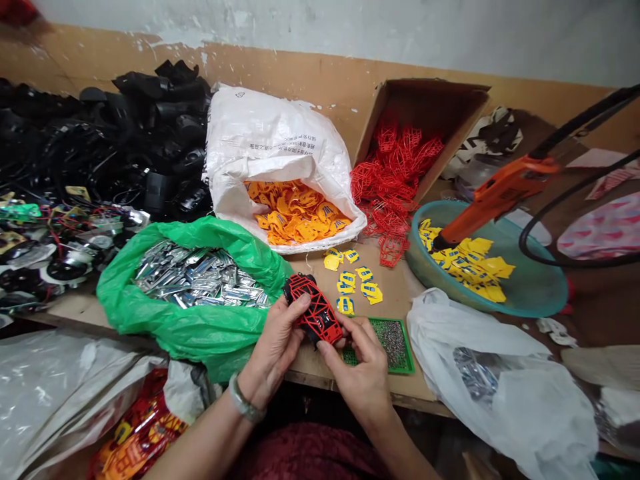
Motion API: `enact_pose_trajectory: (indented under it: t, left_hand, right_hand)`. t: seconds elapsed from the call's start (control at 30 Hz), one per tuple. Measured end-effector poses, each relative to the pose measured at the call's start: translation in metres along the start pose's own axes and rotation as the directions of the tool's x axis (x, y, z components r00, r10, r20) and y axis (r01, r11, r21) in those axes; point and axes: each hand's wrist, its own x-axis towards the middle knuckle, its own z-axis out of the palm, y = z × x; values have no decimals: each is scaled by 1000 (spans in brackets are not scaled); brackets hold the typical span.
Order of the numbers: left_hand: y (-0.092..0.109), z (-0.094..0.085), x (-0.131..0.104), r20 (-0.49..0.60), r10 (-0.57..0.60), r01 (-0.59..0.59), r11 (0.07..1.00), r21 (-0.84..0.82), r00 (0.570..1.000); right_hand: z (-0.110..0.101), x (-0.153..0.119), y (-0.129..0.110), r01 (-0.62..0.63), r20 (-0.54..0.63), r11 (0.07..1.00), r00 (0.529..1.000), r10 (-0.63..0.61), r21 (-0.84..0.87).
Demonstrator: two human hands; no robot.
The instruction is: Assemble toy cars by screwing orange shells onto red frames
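A small black toy car body with a red lattice frame (318, 313) is held between both hands above the table's front edge. My left hand (281, 340) grips its left side, the thumb lying on the red frame. At its lower right end, my right hand (364, 363) closes thumb and fingers on the frame. Just behind it, several yellow pieces with blue markings (371, 292) lie on the table. Partly behind my right hand is a green tray (411, 363) of small metal screws.
A green bag (185, 333) of shiny metal pieces stands left, a white sack (275, 127) of orange parts behind. Red frames (400, 167) spill from a cardboard box. An orange power tool (493, 200) hangs over a teal basin (547, 293). Black parts (175, 133) are piled back left.
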Motion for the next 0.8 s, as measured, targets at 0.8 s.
enact_pose_trajectory:
  t: [0.8]
  left_hand:
    - [6,-2,-7,-2,-30,30,997,76,1000]
  right_hand:
    - [-2,-5,2,209,51,975,976,-213,72]
